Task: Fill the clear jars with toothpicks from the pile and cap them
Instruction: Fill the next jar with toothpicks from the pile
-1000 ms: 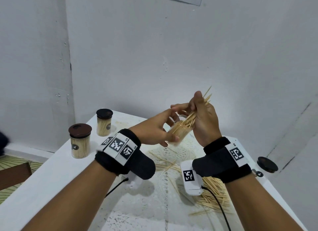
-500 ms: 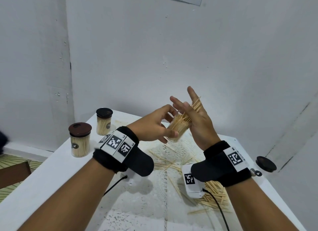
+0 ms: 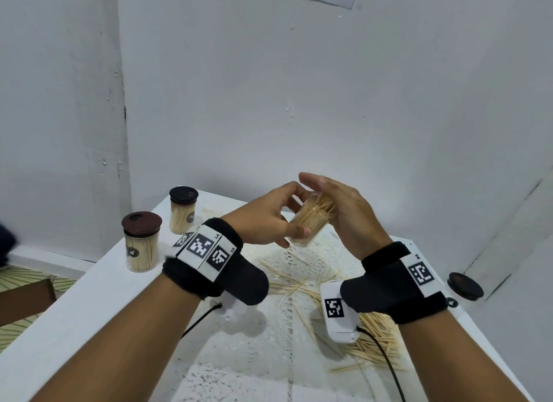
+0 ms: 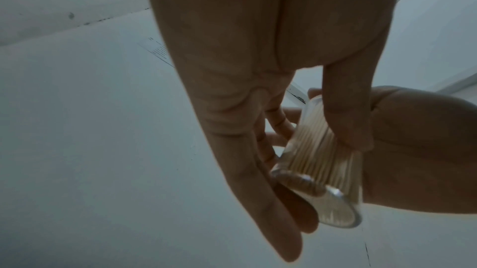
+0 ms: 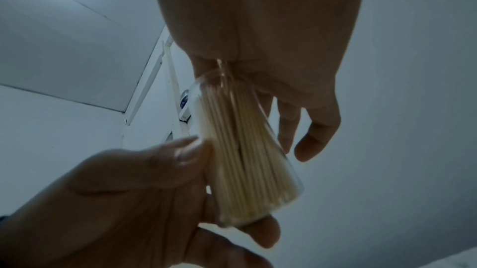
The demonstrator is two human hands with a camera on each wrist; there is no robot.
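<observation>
White walls close in on a white table (image 3: 74, 312) whose middle carries a lace mat, and the mat serves as the landmark. Held in the air above the mat's far edge is a clear jar (image 3: 309, 222), tilted with its mouth toward the right, packed with toothpicks (image 5: 245, 150) whose tips poke past the rim. The left hand (image 3: 263, 219) grips the jar's body, thumb on one side and fingers curled round the other. The right hand (image 3: 344, 213) is flat and relaxed, its palm against the protruding tips, holding nothing. To the left of the mat stand two capped jars (image 3: 142, 246), both full of toothpicks and apparently finished. On the mat's near right corner lies the loose pile (image 3: 377, 339), with stray sticks scattered across the lace. To the right of the mat, at the table's edge, a dark cap (image 3: 465, 285) lies unused. By my reading, two jars are done and the third is nearly full; what remains is seating its sticks and fitting that cap.
</observation>
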